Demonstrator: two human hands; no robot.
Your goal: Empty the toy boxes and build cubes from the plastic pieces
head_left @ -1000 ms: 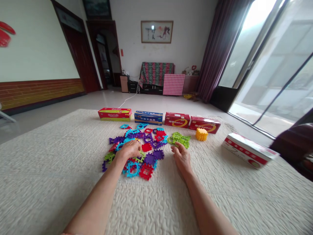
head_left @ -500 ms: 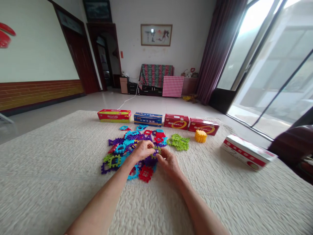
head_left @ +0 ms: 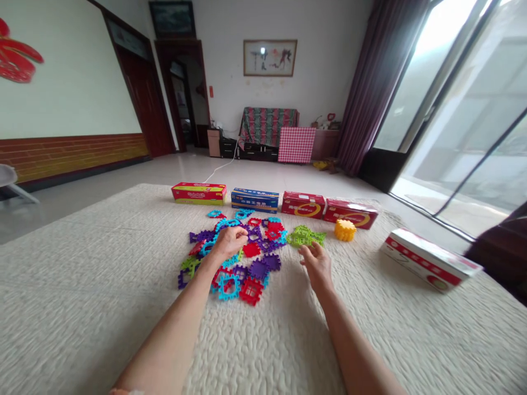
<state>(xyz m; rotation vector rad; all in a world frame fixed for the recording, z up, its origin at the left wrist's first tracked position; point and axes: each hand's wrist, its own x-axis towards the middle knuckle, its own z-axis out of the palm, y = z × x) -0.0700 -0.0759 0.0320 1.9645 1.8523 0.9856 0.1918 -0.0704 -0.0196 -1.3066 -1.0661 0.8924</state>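
Colourful plastic interlocking tiles with notched edges lie in a loose pile; among them is a purple tile (head_left: 259, 269). My left hand (head_left: 229, 243) is over the pile with its fingers curled together, and what they hold, if anything, is hidden. Just right of its fingertips lies a red tile (head_left: 251, 250). My right hand (head_left: 318, 267) is at the near edge of a separate heap of green tiles (head_left: 303, 235), its fingers bent and apart. Nothing shows between its thumb and forefinger. A cyan frame tile (head_left: 229, 287) and a red window tile (head_left: 251, 291) lie nearest me.
Behind the tiles stand a red-and-yellow box (head_left: 199, 193), a blue box (head_left: 254, 201) and two red boxes (head_left: 302, 204). A stack of yellow tiles (head_left: 345, 230) sits right of the green heap. A white-and-red box (head_left: 430, 260) lies farther right on the quilted cover (head_left: 263, 351).
My hands have come apart: the right moved right to the green heap, the left drew back slightly left. The green tile between them has left that spot. The view has turned slightly left.
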